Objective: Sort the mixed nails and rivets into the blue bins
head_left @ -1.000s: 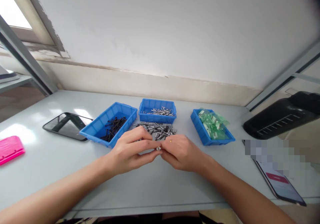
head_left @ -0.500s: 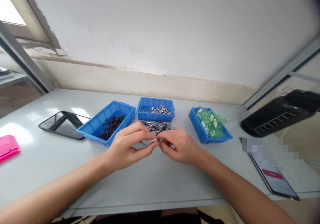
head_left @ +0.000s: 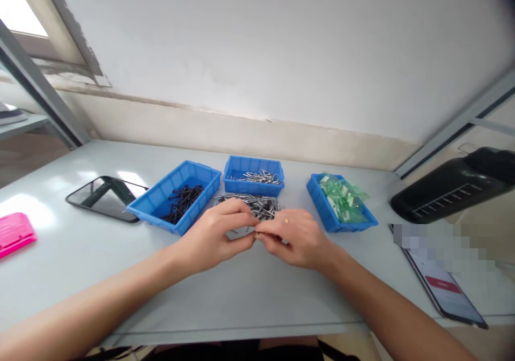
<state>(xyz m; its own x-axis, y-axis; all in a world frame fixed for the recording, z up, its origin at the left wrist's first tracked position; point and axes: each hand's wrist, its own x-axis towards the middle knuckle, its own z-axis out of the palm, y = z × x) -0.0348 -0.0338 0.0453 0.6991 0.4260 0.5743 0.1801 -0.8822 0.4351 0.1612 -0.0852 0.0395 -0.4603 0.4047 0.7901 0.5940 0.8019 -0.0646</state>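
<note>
My left hand and my right hand meet fingertip to fingertip above the table, both closed in a pinch. Between them is a small metal piece, mostly covered by the fingers, so its exact kind does not show. Just behind the hands lies a loose pile of silver metal pins mixed with some darker parts. To the left, a blue bin holds black screws. Behind the pile, another blue bin contains short silver pins.
At right, a third blue bin holds green plastic packets. A black bottle and a phone are farther right. A black-rimmed flat panel and a pink plastic object lie at left. The wall borders the table's back.
The fingertips have drawn closer together and shifted slightly right. The shiny round end of the small metal piece, visible earlier, is now mostly hidden. The whole view has shifted a little.
</note>
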